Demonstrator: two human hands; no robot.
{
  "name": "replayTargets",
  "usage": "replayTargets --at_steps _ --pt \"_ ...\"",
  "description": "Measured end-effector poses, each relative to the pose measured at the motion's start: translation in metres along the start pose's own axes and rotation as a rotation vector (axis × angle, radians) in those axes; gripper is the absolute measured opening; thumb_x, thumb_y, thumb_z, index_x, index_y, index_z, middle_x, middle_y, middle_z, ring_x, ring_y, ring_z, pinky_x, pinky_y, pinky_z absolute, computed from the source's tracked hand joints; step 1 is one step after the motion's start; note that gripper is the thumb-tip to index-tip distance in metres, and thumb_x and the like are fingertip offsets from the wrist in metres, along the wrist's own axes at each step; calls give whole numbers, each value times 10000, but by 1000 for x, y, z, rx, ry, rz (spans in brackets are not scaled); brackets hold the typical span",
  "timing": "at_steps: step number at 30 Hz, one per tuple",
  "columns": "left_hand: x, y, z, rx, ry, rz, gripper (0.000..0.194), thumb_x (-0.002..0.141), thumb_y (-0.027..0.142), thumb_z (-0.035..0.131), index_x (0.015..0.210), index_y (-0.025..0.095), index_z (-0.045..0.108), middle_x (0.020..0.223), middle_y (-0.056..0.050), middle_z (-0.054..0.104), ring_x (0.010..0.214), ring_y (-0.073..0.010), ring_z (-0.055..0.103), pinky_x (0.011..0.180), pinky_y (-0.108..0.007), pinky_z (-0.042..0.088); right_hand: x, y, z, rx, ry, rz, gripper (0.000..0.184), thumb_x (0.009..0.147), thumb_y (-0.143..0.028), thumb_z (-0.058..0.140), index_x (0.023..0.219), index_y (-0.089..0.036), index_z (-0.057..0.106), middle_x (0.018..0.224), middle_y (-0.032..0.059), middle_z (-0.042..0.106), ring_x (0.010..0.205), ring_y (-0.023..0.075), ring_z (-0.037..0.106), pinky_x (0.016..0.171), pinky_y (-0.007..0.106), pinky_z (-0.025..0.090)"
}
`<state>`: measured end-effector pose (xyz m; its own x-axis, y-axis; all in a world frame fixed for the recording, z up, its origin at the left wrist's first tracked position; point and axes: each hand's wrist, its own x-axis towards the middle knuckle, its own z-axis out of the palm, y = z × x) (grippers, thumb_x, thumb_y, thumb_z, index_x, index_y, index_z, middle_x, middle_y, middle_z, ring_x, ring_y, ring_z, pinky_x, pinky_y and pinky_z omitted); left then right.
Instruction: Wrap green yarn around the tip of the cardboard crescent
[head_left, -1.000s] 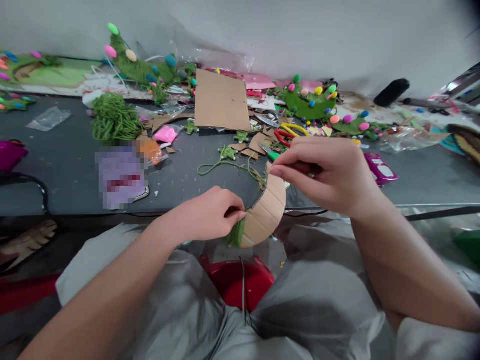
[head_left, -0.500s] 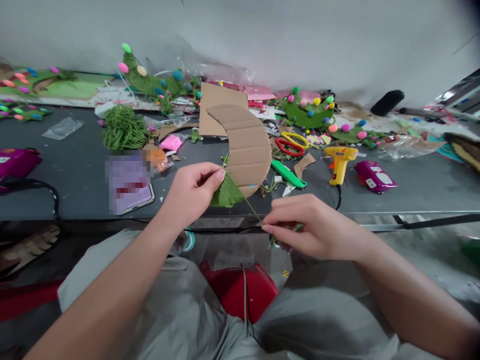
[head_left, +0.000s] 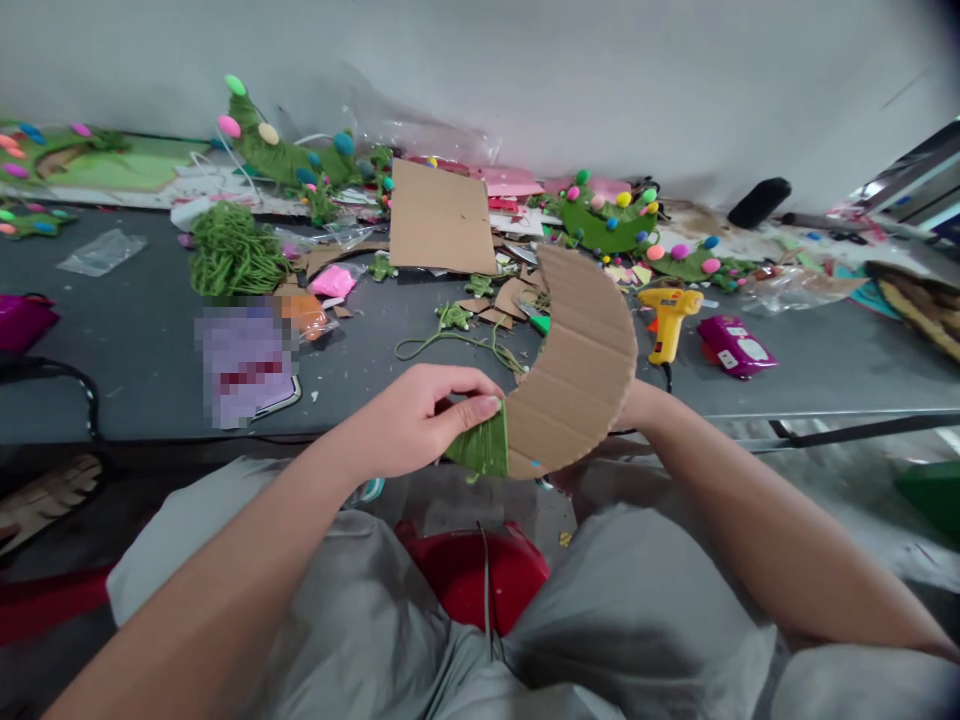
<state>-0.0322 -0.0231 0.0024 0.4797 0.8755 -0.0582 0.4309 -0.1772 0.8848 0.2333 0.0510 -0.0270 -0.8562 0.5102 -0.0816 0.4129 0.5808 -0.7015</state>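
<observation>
My left hand (head_left: 416, 420) pinches the lower tip of a crescent-shaped piece of cardboard (head_left: 577, 365), where green yarn (head_left: 484, 450) is wound around it. The crescent stands upright above my lap, its curve bulging to the right. My right hand is behind the cardboard; only its wrist (head_left: 645, 405) shows and its fingers are hidden. A loose strand of green yarn (head_left: 450, 340) trails across the dark table behind the crescent.
The dark table (head_left: 135, 340) holds a yellow glue gun (head_left: 667, 320), a flat cardboard sheet (head_left: 439, 215), a bundle of green yarn (head_left: 229, 250), a phone (head_left: 247, 365), a magenta packet (head_left: 735, 345), cardboard scraps and green crescents with coloured pompoms (head_left: 607, 215). A red stool (head_left: 472, 570) sits between my knees.
The crescent has tilted from upright-left to bulge rightward. My right hand, which pulled yarn low in front, has gone behind the cardboard. More green wrapping shows at the tip.
</observation>
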Motion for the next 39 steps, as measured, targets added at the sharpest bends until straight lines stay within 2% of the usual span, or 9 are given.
replayTargets --at_steps 2,5,10,14,19,23,30,34,39 --pt "1 1 2 10 -144 -10 336 956 460 530 982 185 720 716 14 593 572 -100 426 515 -218 324 9 2 -7 38 -43 -115 351 843 -494 680 1013 -206 785 899 58 745 833 172 654 785 287 527" --pt "3 2 3 4 -291 -7 332 953 453 534 1025 199 736 844 -7 683 703 -132 535 604 -222 383 21 -3 -12 108 -60 -113 346 914 -468 619 967 -175 796 858 56 734 745 128 637 709 241 494" --pt "2 0 1 -42 -411 -33 358 916 454 593 1154 233 746 1049 -33 753 851 -185 629 697 -244 433 25 -4 -11 166 4 -23 316 843 -446 719 925 -154 808 810 55 741 666 112 609 608 229 443" --pt "1 -2 1 21 -471 1 307 910 343 598 1158 246 750 1102 -35 760 884 -185 650 747 -251 440 24 0 -19 152 -14 52 329 839 -419 724 920 -109 801 827 86 748 697 133 614 635 255 457" --pt "4 -2 3 167 -438 -40 226 890 337 590 1000 216 745 875 -4 744 706 -144 593 607 -242 382 23 -2 -36 126 -57 116 366 833 -477 716 900 -123 786 805 57 731 718 136 595 642 252 446" --pt "6 -2 2 219 -422 -56 198 869 318 592 950 217 742 827 4 736 675 -138 587 579 -243 365 21 -7 -47 112 -21 131 379 822 -513 710 871 -141 768 745 26 690 678 122 551 612 246 414" --pt "4 -1 3 240 -435 -35 219 837 259 573 899 212 778 758 -5 731 622 -136 573 572 -250 364 19 -23 -64 132 -185 135 350 882 -514 646 814 -177 716 654 -22 559 588 84 424 543 238 324" --pt "5 -3 3 300 -413 -34 235 834 248 555 893 204 778 743 -6 720 614 -137 553 559 -253 351 17 -35 -67 27 -133 150 344 894 -507 639 782 -190 712 617 -23 518 560 87 387 507 251 285" --pt "1 -5 -9 326 -281 -61 245 854 272 555 948 214 775 813 7 735 689 -147 595 599 -240 386 0 -57 -60 -158 48 159 351 917 -499 617 772 -188 692 574 -33 473 521 84 354 488 258 280"
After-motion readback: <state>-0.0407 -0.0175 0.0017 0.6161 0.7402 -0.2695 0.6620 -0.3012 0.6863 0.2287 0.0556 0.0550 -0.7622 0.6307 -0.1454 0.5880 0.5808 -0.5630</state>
